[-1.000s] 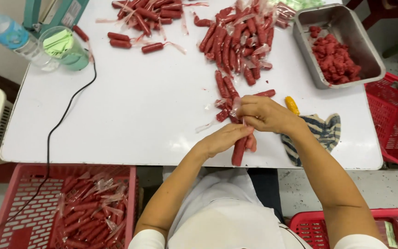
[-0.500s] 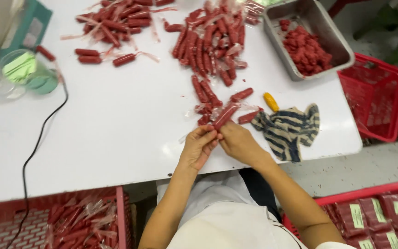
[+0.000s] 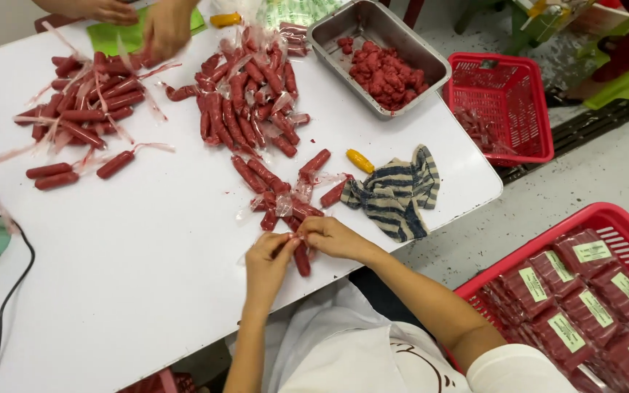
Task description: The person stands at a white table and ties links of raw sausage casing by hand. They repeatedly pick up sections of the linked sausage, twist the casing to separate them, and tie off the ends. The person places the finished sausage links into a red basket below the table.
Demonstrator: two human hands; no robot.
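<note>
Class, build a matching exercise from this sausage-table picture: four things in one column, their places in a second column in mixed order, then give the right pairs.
Things
1. striped cloth
2. metal tray
3. red sausage
4. packed red basket

Places
A. between the left hand and right hand
B. on the floor, lower right
C. at the table's far right corner, holding red pieces
D. on the table near its right edge, beside a small yellow thing

Pairs: 1-D, 2-C, 3-A, 4-B
</note>
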